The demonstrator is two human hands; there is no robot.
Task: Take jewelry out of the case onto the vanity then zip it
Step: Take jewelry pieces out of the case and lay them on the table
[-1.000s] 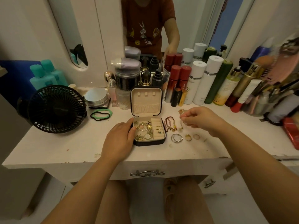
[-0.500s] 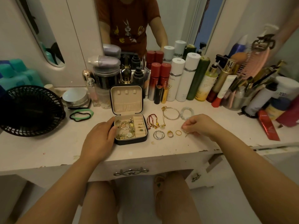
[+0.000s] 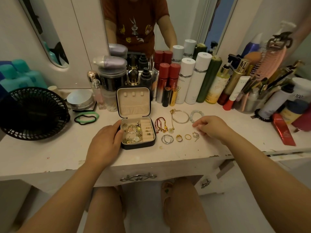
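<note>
Jewelry case [image 3: 139, 145] sits open near the vanity's [image 3: 50, 152] front edge, lid upright, chains and pendants [image 3: 133, 132] tangled in its tray. Roughly half emptied, I judge, zipping not yet begun: bracelets [image 3: 159, 125], hoops [image 3: 167, 139] and rings [image 3: 178, 138] lie just right of it. Left hand [image 3: 104, 145] grips its side; right hand [image 3: 212, 127] hovers loosely curled, empty.

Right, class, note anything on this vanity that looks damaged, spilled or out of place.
The vanity has chipped paint along its front edge, showing dark patches. A red tube lies flat on the right while the bottles stand. Nothing looks spilled.
</note>
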